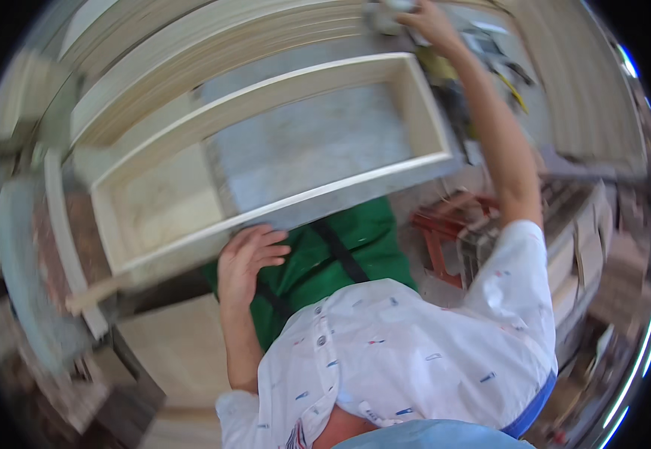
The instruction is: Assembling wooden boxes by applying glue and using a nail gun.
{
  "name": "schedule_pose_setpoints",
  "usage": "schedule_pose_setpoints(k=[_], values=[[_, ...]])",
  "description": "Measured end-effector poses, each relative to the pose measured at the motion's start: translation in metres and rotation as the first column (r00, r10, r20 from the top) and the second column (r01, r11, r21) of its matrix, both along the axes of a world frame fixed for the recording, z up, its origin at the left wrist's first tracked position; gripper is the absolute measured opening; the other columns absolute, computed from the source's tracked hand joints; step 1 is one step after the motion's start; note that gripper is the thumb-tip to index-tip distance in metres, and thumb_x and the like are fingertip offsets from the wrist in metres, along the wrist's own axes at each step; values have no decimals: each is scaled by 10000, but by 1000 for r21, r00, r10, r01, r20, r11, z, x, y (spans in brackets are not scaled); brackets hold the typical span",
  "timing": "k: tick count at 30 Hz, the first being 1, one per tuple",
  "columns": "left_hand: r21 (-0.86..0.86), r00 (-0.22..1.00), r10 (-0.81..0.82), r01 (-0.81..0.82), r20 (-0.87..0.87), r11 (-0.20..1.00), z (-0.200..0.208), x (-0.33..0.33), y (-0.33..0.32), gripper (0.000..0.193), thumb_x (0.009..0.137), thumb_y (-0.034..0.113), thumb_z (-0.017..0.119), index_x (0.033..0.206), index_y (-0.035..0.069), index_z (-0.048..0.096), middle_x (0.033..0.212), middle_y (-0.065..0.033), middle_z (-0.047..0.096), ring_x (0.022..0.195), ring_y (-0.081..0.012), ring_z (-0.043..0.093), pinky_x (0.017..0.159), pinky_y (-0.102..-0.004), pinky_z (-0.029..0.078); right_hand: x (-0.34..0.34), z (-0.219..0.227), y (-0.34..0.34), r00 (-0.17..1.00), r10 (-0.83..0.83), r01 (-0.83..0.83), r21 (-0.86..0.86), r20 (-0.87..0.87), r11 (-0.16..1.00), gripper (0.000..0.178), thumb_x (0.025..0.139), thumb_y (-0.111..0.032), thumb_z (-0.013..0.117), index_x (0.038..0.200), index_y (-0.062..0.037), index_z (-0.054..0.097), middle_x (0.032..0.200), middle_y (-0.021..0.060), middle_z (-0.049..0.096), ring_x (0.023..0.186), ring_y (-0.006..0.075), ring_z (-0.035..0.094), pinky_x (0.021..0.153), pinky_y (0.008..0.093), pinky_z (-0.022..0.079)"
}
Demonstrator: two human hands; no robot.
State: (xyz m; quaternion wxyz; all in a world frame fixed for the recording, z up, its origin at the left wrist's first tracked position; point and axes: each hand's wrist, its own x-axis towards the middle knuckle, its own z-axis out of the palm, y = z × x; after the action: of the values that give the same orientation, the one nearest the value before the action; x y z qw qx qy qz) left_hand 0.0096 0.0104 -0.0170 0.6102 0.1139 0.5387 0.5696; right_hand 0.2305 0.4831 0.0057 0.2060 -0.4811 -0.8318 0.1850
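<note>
A long, shallow frame of pale wood [280,205] lies across the grey work surface [310,142]. A thin wooden panel [164,194] covers the left part of its inside; the grey surface shows through the rest. My left hand [250,258] is at the frame's near side, fingers stretched out and holding nothing. Far off to the upper right, my right hand [434,26] reaches past the frame's corner. Its fingers close on a whitish round object [387,18], blurred and cut by the picture's edge, so its kind is unclear.
Long pale boards [265,45] are stacked behind the frame. Blurred tools with yellow and black parts [509,86] lie right of it. A red stool-like stand [441,232] and a strapped wood stack [572,247] stand lower right. A wooden strip [71,239] lies at left.
</note>
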Motion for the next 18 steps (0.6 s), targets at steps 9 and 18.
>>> schedule_pose_setpoints(k=[9,18], values=[[1,986,-123,124,-111,992,20,12,-36,201,937,140,517,1066,-2,579,931,-114,680,697,-133,651,592,-238,506,-5,-25,35,981,-55,-24,-400,-186,916,572,762,-322,694,1260,-118,501,1142,69,577,1032,191,534,833,360,437],[23,964,-148,156,-221,987,40,6,-58,223,941,148,537,1126,24,558,956,-67,662,730,-98,622,613,-213,476,1,36,-13,578,-210,-273,-429,-789,861,626,807,-418,644,1277,-42,472,1191,118,561,1084,226,554,955,381,439]])
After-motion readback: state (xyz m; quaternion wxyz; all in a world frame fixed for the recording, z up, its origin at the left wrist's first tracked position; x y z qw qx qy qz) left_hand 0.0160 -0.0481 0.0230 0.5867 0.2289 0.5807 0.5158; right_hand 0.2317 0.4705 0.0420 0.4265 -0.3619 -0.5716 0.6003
